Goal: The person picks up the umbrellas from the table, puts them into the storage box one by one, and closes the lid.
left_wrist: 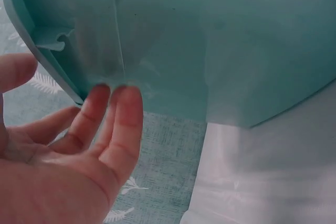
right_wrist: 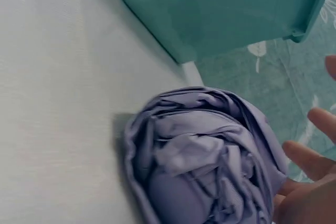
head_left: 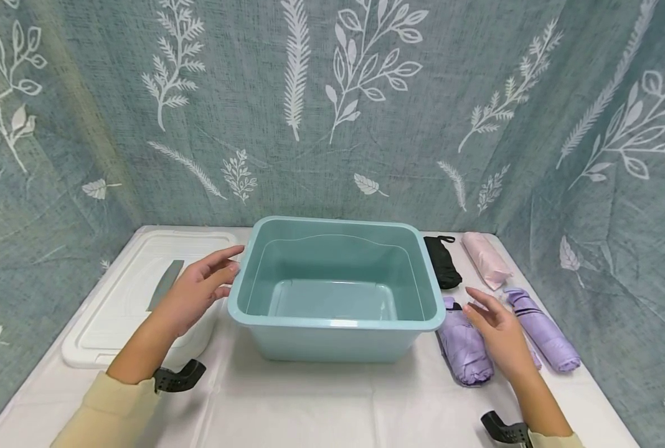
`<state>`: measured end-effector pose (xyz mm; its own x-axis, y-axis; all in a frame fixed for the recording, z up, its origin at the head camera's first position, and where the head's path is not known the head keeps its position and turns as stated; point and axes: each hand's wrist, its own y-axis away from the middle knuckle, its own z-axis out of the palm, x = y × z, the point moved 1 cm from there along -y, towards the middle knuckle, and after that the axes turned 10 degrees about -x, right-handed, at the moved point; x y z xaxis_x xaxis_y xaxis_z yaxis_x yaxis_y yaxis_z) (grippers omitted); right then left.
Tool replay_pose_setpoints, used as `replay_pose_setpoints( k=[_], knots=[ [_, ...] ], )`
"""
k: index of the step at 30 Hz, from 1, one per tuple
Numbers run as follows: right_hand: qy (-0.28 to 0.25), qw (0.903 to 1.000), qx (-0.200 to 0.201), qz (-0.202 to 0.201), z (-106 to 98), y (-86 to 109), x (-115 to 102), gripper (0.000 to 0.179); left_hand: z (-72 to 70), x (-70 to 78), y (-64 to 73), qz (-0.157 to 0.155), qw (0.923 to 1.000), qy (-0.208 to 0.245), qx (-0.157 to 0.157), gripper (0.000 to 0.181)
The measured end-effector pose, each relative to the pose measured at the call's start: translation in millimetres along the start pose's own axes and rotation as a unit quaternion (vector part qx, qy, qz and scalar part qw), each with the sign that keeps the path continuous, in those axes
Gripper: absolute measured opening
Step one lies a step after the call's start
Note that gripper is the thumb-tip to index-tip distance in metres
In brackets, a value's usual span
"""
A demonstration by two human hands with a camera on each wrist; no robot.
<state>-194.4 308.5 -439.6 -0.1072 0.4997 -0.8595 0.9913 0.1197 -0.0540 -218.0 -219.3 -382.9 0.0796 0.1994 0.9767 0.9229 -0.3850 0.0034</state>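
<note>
A teal plastic bin [head_left: 332, 342] stands upright on the white table, and nothing shows inside it. My left hand [head_left: 198, 289] is at the bin's left rim, its fingers loosely bent; in the left wrist view the fingertips [left_wrist: 128, 103] are close to the outer wall, and contact is hard to tell. On the other side, my right hand [head_left: 497, 330] hovers beside a rolled lilac folding umbrella [head_left: 464, 348] with fingers spread, gripping nothing. The right wrist view shows the umbrella's bunched fabric end [right_wrist: 199, 161] left of the fingers.
A white lid [head_left: 103, 311] with a grey handle lies at the left, over a white rounded container. Right of the bin are a black pouch-like bundle [head_left: 441, 261] with a loop, a pale pink roll [head_left: 485, 258] and a slim purple roll [head_left: 548, 333]. Patterned cloth [head_left: 332, 174] encloses the table.
</note>
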Motion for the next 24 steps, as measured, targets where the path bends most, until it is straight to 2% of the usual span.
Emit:
replay_pose_setpoints(
  k=[8,13,24],
  knots=[
    [0.001,0.9988,-0.03,0.04,7,9.6,11,0.056,-2.3,0.8,-3.7,0.013,0.9953,0.082,-0.051,0.064],
    [0.04,0.9974,-0.041,0.042,6,10.7,14,0.053,-3.8,3.4,-5.7,0.024,0.9886,0.128,-0.075,0.066],
    [0.098,0.9876,-0.113,0.048,-5,3.7,11,0.058,-7.2,8.2,-4.5,0.032,0.9794,0.175,-0.094,0.073]
  ],
)
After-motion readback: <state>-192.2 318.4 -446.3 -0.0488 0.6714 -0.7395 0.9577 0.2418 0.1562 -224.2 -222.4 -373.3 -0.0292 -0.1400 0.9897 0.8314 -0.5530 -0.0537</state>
